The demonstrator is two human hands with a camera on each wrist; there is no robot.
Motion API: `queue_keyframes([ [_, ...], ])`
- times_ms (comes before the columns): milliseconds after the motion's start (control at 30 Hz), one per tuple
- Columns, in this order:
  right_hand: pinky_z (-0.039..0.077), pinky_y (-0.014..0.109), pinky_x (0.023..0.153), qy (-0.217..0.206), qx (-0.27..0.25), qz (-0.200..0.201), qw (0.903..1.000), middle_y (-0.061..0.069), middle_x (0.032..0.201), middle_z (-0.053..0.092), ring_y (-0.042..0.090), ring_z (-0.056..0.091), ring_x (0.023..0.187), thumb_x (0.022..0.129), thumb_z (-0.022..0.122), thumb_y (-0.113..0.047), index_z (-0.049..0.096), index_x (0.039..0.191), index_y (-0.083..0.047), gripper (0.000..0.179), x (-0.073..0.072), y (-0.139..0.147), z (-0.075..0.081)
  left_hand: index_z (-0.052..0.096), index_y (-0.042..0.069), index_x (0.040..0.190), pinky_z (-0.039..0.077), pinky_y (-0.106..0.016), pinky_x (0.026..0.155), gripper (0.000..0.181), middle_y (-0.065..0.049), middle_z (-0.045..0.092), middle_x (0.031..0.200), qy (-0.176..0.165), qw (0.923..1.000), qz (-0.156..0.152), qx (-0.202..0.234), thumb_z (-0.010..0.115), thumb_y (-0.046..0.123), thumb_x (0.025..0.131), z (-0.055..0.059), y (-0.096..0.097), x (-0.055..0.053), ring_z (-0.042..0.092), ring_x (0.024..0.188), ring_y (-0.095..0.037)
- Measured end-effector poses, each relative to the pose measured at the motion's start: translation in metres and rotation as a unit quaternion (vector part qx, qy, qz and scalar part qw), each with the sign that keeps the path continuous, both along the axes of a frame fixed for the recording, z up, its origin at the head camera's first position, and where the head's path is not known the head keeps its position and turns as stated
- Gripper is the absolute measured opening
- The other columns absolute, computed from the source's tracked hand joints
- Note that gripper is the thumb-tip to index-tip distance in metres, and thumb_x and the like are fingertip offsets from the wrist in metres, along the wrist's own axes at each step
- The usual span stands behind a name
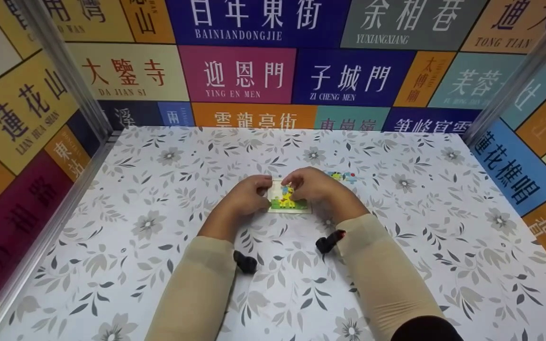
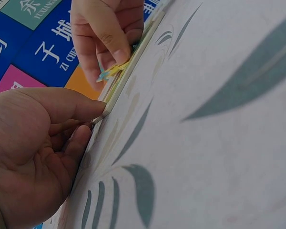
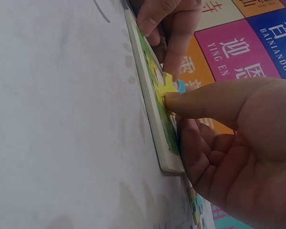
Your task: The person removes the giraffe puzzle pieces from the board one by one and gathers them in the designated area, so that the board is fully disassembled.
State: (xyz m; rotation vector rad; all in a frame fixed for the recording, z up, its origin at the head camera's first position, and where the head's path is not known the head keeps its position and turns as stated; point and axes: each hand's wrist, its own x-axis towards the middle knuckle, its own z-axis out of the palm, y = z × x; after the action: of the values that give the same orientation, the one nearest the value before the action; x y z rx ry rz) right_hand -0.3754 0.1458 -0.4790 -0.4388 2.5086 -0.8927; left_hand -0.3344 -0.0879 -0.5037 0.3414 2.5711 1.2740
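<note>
A small, thin jigsaw puzzle board (image 1: 277,190) with a cream border lies on the table in front of me. Green and yellow parts of a picture fill its lower section. My left hand (image 1: 248,195) pinches the board's left edge between thumb and fingers. Over the board, my right hand (image 1: 314,185) pinches a yellow and blue puzzle piece (image 3: 168,86), its thumb pressed on the yellow face. That piece is tilted up from the board in the right wrist view. How far it touches the board cannot be told.
Several loose puzzle pieces (image 1: 350,177) lie behind and right of the right hand. A white floral cloth (image 1: 150,227) covers the table. Panels with Chinese lettering (image 1: 240,76) stand at the back and sides. Small black devices (image 1: 245,263) are on both wrists.
</note>
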Motion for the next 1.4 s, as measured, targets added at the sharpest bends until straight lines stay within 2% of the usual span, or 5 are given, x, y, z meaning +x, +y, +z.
queue_keyframes([
  [200, 0.053, 0.036, 0.088, -0.004, -0.028, -0.029, 0.9992, 0.005, 0.11, 0.074, 0.02, 0.066, 0.1, 0.098, 0.074, -0.016, 0.077, 0.127, -0.018, 0.029, 0.001, 0.004, 0.002, 0.064, 0.004, 0.146, 0.031, -0.039, 0.132, 0.063, -0.003, 0.051, 0.165, -0.004, 1.0, 0.002, 0.004, 0.074, 0.005, 0.084, 0.0, 0.001, 0.0, 0.043, 0.156, -0.024],
  [433, 0.054, 0.034, 0.077, -0.019, -0.052, -0.07, 0.996, 0.004, 0.109, 0.074, 0.019, 0.066, 0.092, 0.098, 0.074, -0.021, 0.079, 0.119, -0.022, 0.021, 0.002, 0.006, 0.004, 0.065, 0.005, 0.147, 0.03, -0.04, 0.132, 0.064, 0.0, 0.05, 0.165, -0.014, 0.9998, 0.009, 0.006, 0.074, 0.005, 0.084, 0.0, 0.001, 0.0, 0.042, 0.157, -0.023],
  [767, 0.062, 0.036, 0.086, -0.023, -0.102, -0.102, 0.9893, 0.007, 0.116, 0.072, 0.022, 0.075, 0.097, 0.102, 0.07, -0.021, 0.074, 0.133, -0.015, 0.032, -0.001, 0.022, 0.015, 0.065, 0.007, 0.146, 0.029, -0.039, 0.133, 0.063, 0.002, 0.05, 0.165, -0.02, 0.9997, 0.012, 0.001, 0.076, 0.007, 0.085, 0.0, 0.001, 0.0, 0.041, 0.157, -0.022],
  [1000, 0.063, 0.042, 0.092, -0.024, -0.123, -0.118, 0.9852, 0.011, 0.119, 0.068, 0.026, 0.073, 0.099, 0.104, 0.068, -0.018, 0.069, 0.138, -0.009, 0.036, -0.002, 0.052, 0.019, 0.061, 0.005, 0.15, 0.031, -0.036, 0.131, 0.067, 0.003, 0.047, 0.168, -0.027, 0.9991, 0.021, 0.024, 0.071, -0.001, 0.083, 0.0, 0.001, 0.002, 0.04, 0.158, -0.019],
  [1400, 0.064, 0.038, 0.095, -0.022, -0.082, -0.166, 0.9824, 0.01, 0.121, 0.069, 0.02, 0.074, 0.103, 0.103, 0.07, -0.019, 0.066, 0.142, -0.009, 0.04, -0.003, 0.117, 0.018, 0.059, 0.007, 0.153, 0.03, -0.035, 0.131, 0.073, 0.005, 0.046, 0.169, -0.035, 0.9991, 0.02, 0.014, 0.071, -0.002, 0.081, 0.0, 0.002, 0.001, 0.037, 0.159, -0.019],
])
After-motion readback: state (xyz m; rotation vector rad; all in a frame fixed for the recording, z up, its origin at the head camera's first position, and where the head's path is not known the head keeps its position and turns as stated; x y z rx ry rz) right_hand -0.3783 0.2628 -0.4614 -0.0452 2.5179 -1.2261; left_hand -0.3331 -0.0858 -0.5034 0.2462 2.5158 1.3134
